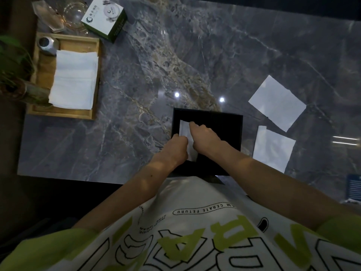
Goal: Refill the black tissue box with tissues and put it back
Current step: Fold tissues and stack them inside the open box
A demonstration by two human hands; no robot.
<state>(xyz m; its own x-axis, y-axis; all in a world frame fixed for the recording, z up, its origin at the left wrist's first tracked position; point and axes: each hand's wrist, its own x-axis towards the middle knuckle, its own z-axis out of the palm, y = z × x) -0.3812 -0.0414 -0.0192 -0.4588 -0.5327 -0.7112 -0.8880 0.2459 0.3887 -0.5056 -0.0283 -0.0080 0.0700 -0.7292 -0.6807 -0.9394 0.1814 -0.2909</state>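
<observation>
Head view: both hands (176, 146) (205, 136) knuckles-up over black tissue box (224, 130), fingers on tissue (184, 128).

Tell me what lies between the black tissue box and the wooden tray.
Nothing: the head view shows only bare marble tabletop between black tissue box and wooden tray.

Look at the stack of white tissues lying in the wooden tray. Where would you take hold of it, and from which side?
Grip the stack of tissues by its right long edge, coming from the open table side. The stack lies flat, that edge sits beside the low rim of the wooden tray, and a metal jar and a plant crowd the far and left sides.
</observation>
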